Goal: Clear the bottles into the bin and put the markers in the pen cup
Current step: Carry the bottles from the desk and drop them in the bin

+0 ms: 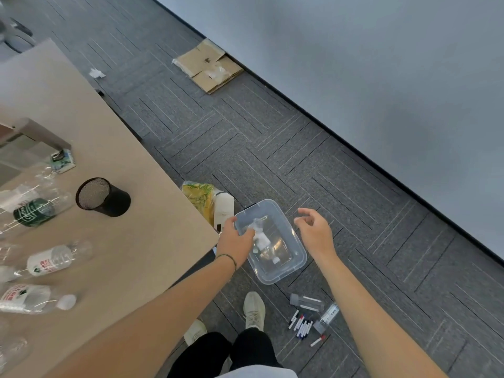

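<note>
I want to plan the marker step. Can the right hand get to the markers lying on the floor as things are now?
Probably yes. The right hand is empty and hovers beside the bin. The markers lie in the open on the carpet below that forearm, with nothing over them. The person would likely have to bend down.

No words are showing clearly enough to read. A green label with white letters is wrapping a bottle point(35, 211) lying at the far left of the table point(114, 257), but the letters are too blurry. Two nearer bottles point(54, 260) point(27, 297) are wearing white labels with red marks, and those are too small to read.
</note>
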A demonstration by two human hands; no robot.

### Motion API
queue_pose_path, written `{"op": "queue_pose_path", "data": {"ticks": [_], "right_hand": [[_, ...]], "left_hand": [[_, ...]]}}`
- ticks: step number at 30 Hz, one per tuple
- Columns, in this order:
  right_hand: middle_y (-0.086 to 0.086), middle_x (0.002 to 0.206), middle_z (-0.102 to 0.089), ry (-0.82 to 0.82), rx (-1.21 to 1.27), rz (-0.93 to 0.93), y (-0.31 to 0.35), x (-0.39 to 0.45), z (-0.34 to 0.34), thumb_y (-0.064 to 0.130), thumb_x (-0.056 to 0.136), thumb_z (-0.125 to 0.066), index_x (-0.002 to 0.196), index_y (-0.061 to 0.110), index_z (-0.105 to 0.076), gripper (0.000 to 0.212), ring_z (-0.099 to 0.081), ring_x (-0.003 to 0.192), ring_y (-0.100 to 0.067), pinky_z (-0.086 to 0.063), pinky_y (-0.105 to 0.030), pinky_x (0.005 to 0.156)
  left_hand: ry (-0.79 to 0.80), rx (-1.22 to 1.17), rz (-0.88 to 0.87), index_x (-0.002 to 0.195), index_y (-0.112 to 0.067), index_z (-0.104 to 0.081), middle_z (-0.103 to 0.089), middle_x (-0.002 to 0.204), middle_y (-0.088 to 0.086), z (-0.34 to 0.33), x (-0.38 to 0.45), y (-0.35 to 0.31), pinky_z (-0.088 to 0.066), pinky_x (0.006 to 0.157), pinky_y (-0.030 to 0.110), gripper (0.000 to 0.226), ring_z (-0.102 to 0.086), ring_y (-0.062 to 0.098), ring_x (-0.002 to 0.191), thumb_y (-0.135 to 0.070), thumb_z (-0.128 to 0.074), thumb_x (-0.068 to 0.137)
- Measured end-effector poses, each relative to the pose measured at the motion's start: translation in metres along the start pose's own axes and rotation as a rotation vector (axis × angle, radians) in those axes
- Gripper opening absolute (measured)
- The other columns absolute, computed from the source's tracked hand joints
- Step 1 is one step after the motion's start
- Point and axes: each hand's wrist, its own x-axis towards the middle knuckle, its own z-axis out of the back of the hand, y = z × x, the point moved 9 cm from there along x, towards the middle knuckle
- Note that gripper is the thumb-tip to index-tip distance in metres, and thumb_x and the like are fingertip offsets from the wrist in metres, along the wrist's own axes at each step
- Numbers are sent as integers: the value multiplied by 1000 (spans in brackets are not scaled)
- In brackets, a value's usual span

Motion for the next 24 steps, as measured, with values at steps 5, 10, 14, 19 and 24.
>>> {"op": "queue_pose_path", "data": {"ticks": [5,10,14,19,24], "right_hand": [[5,103,-69,51,-3,76,25,-1,-9,24,96,-64,126,24,-63,30,-65,93,-8,-45,-22,70],[4,106,-70,151,-28,176,63,-10,-35,28,95,-66,126,27,-64,31,-66,100,-10,-49,-24,78],[7,102,-70,190,-74,282,108,-25,-59,30,95,-67,124,29,-66,29,-65,97,-6,-49,-24,80],[10,103,-69,265,-180,444,171,-59,-116,32,92,-69,125,29,-67,33,-63,98,-5,-52,-26,86],[9,105,-69,371,-256,594,228,-114,-205,29,92,-68,126,27,-67,34,-63,101,-8,-51,-25,85]], "left_hand": [[-79,170,-97,145,-23,-45,-65,110,3,20,-2,-17,-52,87,37,57,-64,23,96,-39,-59,92],[-127,139,-98,143,-27,-45,-66,118,4,49,-7,-22,-51,98,43,65,-63,24,107,-57,-48,85],[-212,179,-151,141,-29,-46,-63,119,4,86,-16,-27,-52,95,43,52,-64,26,104,-48,-53,94],[-310,141,-154,141,-30,-44,-60,125,4,154,-36,-14,-51,97,46,48,-60,26,111,-44,-52,96],[-393,33,-142,146,-28,-43,-56,133,7,242,-60,25,-47,104,48,54,-55,27,120,-39,-54,94]]}}
